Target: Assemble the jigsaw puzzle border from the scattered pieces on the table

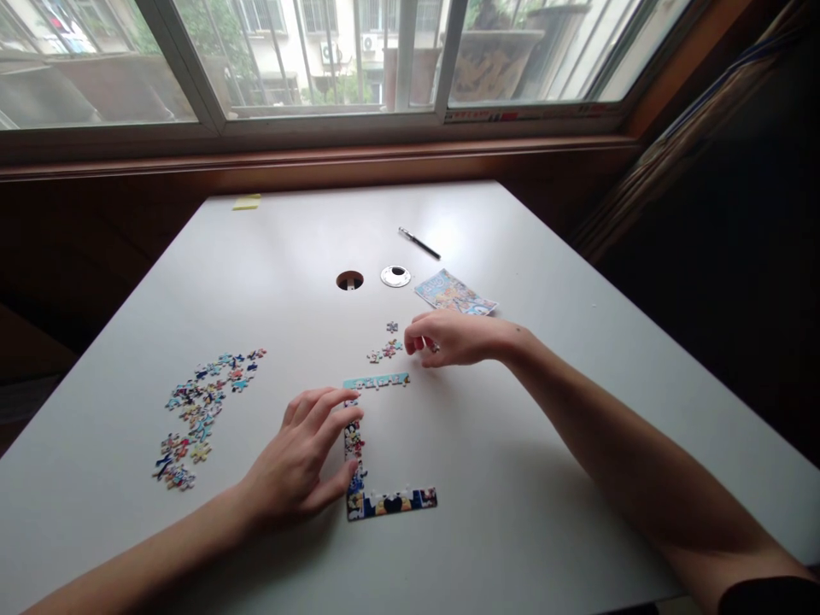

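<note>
A partly joined jigsaw border [392,504] lies on the white table, shaped like a squared C that opens to the right. My left hand [307,453] rests at its left side, fingers spread, with fingertips touching the upper left part and the thumb lower down. My right hand [448,337] is past the border's upper right end, its fingers curled around a small jigsaw piece [435,348] that only partly shows. Just left of those fingers lie a few loose pieces [390,348]. One more piece [392,327] sits a little farther back.
A curved heap of loose jigsaw pieces [202,410] spreads to the left. Behind my right hand lies a printed picture sheet [452,290]. Farther back are a black pen [419,243], a round cable hole [349,281], its metal cover [395,276] and a yellow note [247,202].
</note>
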The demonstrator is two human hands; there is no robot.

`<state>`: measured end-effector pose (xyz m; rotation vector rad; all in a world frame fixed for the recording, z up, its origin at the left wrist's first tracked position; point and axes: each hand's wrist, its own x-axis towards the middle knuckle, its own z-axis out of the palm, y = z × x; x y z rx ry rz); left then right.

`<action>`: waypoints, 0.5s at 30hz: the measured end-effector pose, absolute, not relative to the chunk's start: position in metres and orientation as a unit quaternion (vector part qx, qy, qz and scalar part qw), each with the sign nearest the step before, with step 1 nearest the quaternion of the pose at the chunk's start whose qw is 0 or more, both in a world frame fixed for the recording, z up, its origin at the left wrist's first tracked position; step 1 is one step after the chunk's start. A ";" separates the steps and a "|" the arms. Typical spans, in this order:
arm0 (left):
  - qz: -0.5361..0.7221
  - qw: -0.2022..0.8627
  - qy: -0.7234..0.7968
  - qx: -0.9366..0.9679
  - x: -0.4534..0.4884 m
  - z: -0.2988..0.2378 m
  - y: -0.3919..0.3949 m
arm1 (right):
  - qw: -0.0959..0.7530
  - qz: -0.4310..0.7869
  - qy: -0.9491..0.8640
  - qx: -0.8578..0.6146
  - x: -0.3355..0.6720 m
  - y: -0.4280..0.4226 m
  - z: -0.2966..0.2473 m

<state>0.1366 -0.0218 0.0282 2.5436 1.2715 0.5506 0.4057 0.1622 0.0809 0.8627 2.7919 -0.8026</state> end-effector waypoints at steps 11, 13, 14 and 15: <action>0.180 0.120 0.437 0.873 0.136 0.028 -0.021 | 0.080 -0.222 0.899 0.368 0.431 0.184 0.082; 0.179 0.121 0.438 0.873 0.136 0.028 -0.021 | 0.077 -0.223 0.900 0.366 0.431 0.184 0.083; 0.179 0.122 0.438 0.873 0.136 0.028 -0.022 | 0.074 -0.224 0.901 0.364 0.431 0.183 0.084; 0.179 0.122 0.437 0.873 0.136 0.028 -0.022 | 0.073 -0.226 0.902 0.362 0.431 0.182 0.086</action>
